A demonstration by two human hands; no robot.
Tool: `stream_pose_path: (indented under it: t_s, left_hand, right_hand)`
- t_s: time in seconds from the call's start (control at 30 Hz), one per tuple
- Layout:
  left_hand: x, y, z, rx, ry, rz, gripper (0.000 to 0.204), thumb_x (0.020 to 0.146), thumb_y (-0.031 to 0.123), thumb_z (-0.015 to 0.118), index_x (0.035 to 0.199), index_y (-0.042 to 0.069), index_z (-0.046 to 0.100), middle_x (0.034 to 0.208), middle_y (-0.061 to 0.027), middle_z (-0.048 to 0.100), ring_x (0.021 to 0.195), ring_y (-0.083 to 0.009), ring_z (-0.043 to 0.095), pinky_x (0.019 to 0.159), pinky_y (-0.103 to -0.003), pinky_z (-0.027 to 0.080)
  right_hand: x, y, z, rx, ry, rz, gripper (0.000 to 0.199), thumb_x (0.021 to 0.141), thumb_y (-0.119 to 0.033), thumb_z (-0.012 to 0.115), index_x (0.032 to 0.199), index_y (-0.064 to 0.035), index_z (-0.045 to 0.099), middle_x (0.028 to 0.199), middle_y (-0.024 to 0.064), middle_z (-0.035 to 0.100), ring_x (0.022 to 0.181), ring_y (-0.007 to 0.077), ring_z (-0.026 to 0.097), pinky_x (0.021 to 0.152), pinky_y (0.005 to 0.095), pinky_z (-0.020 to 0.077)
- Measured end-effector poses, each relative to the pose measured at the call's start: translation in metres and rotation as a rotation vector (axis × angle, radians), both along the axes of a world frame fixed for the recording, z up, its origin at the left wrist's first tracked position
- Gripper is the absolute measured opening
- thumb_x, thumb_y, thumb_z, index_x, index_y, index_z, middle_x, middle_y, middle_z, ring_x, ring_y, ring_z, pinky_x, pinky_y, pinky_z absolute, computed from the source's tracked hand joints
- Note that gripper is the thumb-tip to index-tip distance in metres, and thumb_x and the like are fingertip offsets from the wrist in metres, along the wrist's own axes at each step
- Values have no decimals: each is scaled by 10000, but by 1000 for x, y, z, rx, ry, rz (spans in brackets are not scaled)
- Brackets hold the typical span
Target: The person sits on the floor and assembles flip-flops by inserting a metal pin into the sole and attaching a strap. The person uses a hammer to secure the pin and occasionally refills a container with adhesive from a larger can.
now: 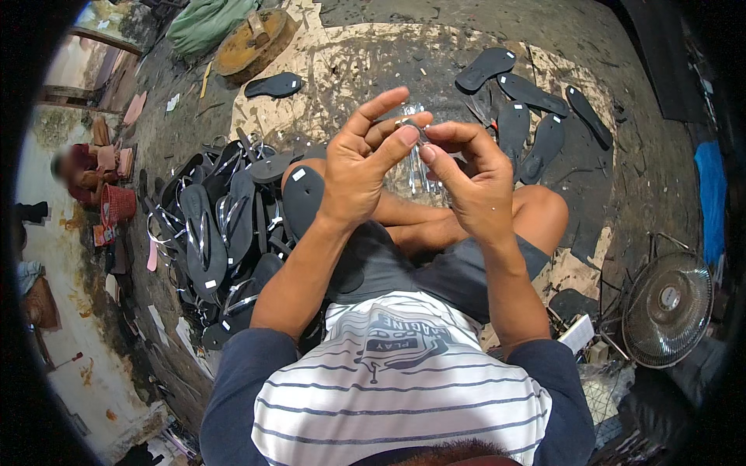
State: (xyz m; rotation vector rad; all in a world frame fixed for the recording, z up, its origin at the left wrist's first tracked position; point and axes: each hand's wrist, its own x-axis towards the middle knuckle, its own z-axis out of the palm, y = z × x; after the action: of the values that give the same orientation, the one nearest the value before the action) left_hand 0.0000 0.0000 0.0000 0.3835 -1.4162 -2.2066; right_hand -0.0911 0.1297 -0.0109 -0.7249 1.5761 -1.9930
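Observation:
Above my crossed legs, both hands are raised close together. My left hand (351,167) pinches a thin silvery sandal strap (409,123) between thumb and finger, its index finger lifted. My right hand (475,169) grips the same strap from the other side with thumb and index finger. Just beyond and below them, several shiny silver straps (420,179) lie on the floor, partly hidden by my hands. A black sandal sole (304,194) with a white label rests against my left knee, partly covered by my left forearm.
A heap of black sandals with silver straps (203,233) lies left. Loose black soles (536,95) are spread ahead right, and another sole (273,85) lies far left near a round rusty block (255,45). A fan (668,299) stands right. Another person (81,171) sits far left.

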Motion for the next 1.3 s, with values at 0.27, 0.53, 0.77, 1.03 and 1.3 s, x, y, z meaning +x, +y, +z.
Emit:
stream_pose_path:
  t_s: [0.27,0.53,0.77,1.03,1.3]
  left_hand:
    - [10,3,-3,-19,-58,45,378,917,51,713,1280,-13,626,1131,-84,699,968,-111,653,790,-248,526]
    - [9,5,-1,-11,-27,64,375,918,30,706,1283,-10,632,1121,-94,708,1004,-130,661,857,-261,542]
    - [9,5,-2,-102,-32,53,334,929,11,690,1260,-13,649,1145,-88,699,1057,-137,661,945,-264,543]
    - [10,5,-5,-192,-155,65,284,936,25,688,1218,-10,682,1126,-86,703,1034,-134,658,908,-250,533]
    - [131,-115,-59,-1468,-959,14,784,847,396,749,1479,45,448,1502,-249,435,1404,-407,395,1139,-521,302]
  right_hand:
    - [10,0,-3,-59,41,-48,162,943,-77,684,1096,-25,681,1045,48,702,902,93,653,747,246,534]
    - [7,0,-4,21,397,-163,186,923,-35,657,1106,-41,690,986,121,696,852,205,701,744,307,552]
    - [7,1,-3,48,508,-133,179,951,20,625,1124,-2,664,1044,91,677,931,136,680,785,252,553]
    - [6,0,-10,92,388,-127,173,869,-32,706,1042,-32,691,969,118,714,861,229,700,728,322,547]
    - [-7,55,86,-498,365,236,92,835,-56,737,911,-24,696,877,61,692,717,168,693,713,282,567]
